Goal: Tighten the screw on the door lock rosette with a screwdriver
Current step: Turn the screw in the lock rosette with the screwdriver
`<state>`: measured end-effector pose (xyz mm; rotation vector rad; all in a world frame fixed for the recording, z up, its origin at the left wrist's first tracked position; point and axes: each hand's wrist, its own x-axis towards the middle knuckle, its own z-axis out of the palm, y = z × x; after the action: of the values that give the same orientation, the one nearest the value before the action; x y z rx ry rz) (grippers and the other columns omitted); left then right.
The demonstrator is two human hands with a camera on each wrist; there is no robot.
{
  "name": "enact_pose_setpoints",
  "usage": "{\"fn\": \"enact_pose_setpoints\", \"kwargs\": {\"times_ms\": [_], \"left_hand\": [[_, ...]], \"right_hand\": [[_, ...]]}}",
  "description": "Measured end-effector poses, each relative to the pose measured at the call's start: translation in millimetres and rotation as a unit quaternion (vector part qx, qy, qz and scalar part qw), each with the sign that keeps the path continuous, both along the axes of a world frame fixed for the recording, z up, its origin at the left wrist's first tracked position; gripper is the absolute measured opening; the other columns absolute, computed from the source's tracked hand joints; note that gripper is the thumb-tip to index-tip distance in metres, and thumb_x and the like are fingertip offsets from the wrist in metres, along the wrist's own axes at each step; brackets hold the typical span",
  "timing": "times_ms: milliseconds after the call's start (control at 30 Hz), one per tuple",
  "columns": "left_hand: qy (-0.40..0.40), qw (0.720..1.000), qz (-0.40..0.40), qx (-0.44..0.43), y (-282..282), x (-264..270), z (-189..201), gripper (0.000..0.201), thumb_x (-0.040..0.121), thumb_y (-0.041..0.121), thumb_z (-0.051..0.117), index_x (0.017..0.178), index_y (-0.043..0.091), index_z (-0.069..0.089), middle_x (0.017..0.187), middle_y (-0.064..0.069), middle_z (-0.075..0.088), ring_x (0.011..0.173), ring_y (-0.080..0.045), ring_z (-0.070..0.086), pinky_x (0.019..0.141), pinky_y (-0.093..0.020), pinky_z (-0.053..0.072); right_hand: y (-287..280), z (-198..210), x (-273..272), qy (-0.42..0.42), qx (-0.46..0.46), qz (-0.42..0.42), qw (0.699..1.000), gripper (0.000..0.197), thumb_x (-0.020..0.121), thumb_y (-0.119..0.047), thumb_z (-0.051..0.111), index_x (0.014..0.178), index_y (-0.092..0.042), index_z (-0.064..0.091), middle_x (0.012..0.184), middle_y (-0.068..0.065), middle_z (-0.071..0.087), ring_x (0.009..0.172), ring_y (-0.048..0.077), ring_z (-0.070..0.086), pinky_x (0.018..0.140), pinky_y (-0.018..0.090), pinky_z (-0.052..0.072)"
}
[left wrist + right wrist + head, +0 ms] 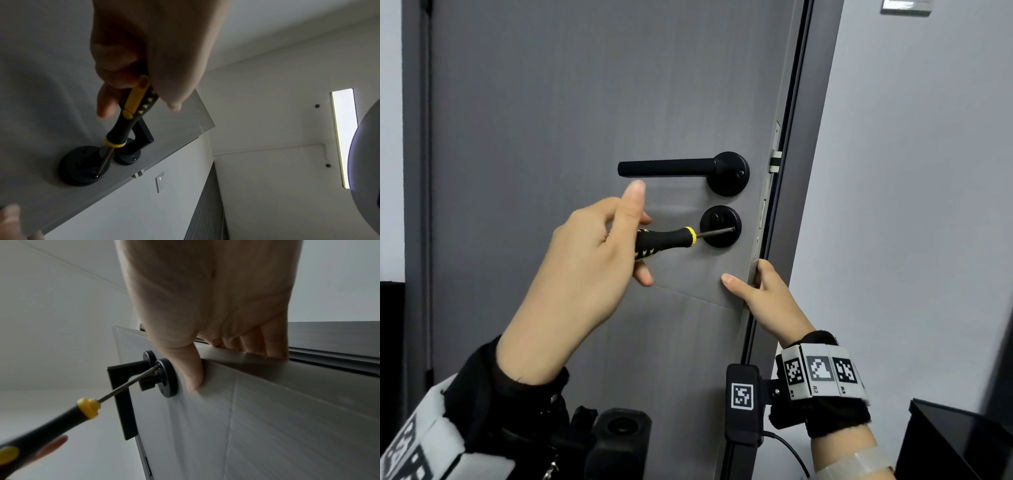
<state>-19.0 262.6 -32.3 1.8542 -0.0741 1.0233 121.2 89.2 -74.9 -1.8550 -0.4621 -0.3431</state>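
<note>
The tightening step is in hand. The left hand (589,246) curls its fingers round the black-and-yellow handle of the screwdriver (666,240), and the tip sits at the right side of the lock rosette (720,226), where the screw (96,176) is — the blade hides it, so it is hard to say whether the tip is seated. The rosette is on the door (585,120), just below the lever handle (674,168) and near the door's free edge. The right hand (763,298) clamps this edge lower down, thumb on the face, fingers round the back. The next move probably calls for a steady push along the shaft while the handle turns — otherwise the tip may slip out.
</note>
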Motion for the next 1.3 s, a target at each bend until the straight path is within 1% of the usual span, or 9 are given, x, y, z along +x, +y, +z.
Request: {"fn": "enact_pose_setpoints", "kwargs": {"times_ms": [100,233,367,633,767,1000,1133,1200,1300], "left_hand": [[-0.008,0.999,0.03,0.026,1,3,-1,0.026,0.096,0.037,0.033,0.088,0.031,0.057,0.05,-0.003,0.06,0.041,-0.005,0.046,0.051,-0.028,0.032],[-0.031,0.999,0.004,0.012,-1,2,-3,0.005,0.086,0.035,0.055,0.083,0.031,0.054,0.066,-0.007,0.058,0.045,-0.015,0.042,0.048,-0.028,0.037],[-0.075,0.997,0.003,0.002,-4,3,-4,0.012,0.076,0.028,0.072,0.077,0.023,0.062,0.07,0.0,0.059,0.047,-0.005,0.043,0.043,-0.009,0.034],[-0.031,0.999,0.021,0.017,-7,-4,1,0.049,0.089,0.064,0.027,0.08,0.029,0.061,0.047,-0.005,0.062,0.047,-0.007,0.049,0.053,-0.029,0.033],[-0.039,0.999,0.029,0.019,-3,-2,-1,0.01,0.094,0.039,0.04,0.095,0.035,0.05,0.062,-0.013,0.057,0.051,-0.022,0.044,0.052,-0.033,0.038],[-0.009,0.995,-0.087,-0.052,6,-1,-3,0.011,0.088,0.023,0.059,0.098,0.027,0.057,0.072,0.003,0.053,0.041,-0.007,0.044,0.054,-0.025,0.039],[-0.028,0.997,-0.056,-0.055,1,1,-5,0.017,0.083,0.041,0.062,0.086,0.025,0.061,0.065,0.005,0.056,0.051,-0.015,0.042,0.054,-0.027,0.038],[-0.023,0.998,-0.04,-0.043,-1,0,-5,0.036,0.084,0.058,0.047,0.085,0.025,0.062,0.058,0.001,0.061,0.049,-0.014,0.042,0.056,-0.029,0.037],[0.011,1.0,0.002,0.002,-1,1,-5,0.049,0.093,0.054,0.03,0.076,0.023,0.063,0.05,-0.006,0.063,0.037,-0.009,0.037,0.049,-0.027,0.031]], "right_hand": [[0,-1,0,-0.003,-0.002,-0.005,1.0,0.044,0.076,-0.04,0.066,0.112,-0.017,0.051,0.114,0.0,0.066,0.108,0.022,0.062,0.101,0.047,0.046],[-1,0,-2,0.0,-0.001,-0.001,1.0,0.039,0.082,-0.033,0.065,0.114,-0.016,0.05,0.116,0.0,0.064,0.109,0.021,0.061,0.101,0.045,0.046],[-1,-1,-2,0.0,0.003,-0.001,1.0,0.04,0.08,-0.035,0.066,0.113,-0.019,0.05,0.115,-0.003,0.064,0.11,0.02,0.061,0.102,0.044,0.046],[0,2,-5,0.0,-0.007,-0.003,1.0,0.039,0.083,-0.032,0.064,0.115,-0.015,0.048,0.113,0.001,0.062,0.11,0.022,0.06,0.102,0.044,0.046],[0,2,-6,0.004,-0.003,-0.001,1.0,0.038,0.084,-0.031,0.064,0.115,-0.016,0.048,0.112,0.0,0.063,0.109,0.021,0.06,0.102,0.043,0.046],[0,2,-6,0.005,0.002,0.0,1.0,0.04,0.083,-0.03,0.064,0.117,-0.014,0.049,0.115,0.0,0.063,0.11,0.02,0.06,0.102,0.043,0.046],[0,3,-7,0.006,-0.001,0.0,1.0,0.037,0.083,-0.031,0.064,0.114,-0.017,0.049,0.114,-0.002,0.063,0.11,0.02,0.06,0.102,0.044,0.046],[0,2,-7,0.005,0.0,0.0,1.0,0.035,0.083,-0.03,0.064,0.112,-0.018,0.049,0.112,-0.002,0.063,0.109,0.02,0.06,0.102,0.044,0.046],[0,2,-6,0.004,0.003,0.0,1.0,0.034,0.083,-0.03,0.065,0.11,-0.018,0.049,0.114,0.0,0.064,0.11,0.021,0.061,0.102,0.044,0.046]]}}
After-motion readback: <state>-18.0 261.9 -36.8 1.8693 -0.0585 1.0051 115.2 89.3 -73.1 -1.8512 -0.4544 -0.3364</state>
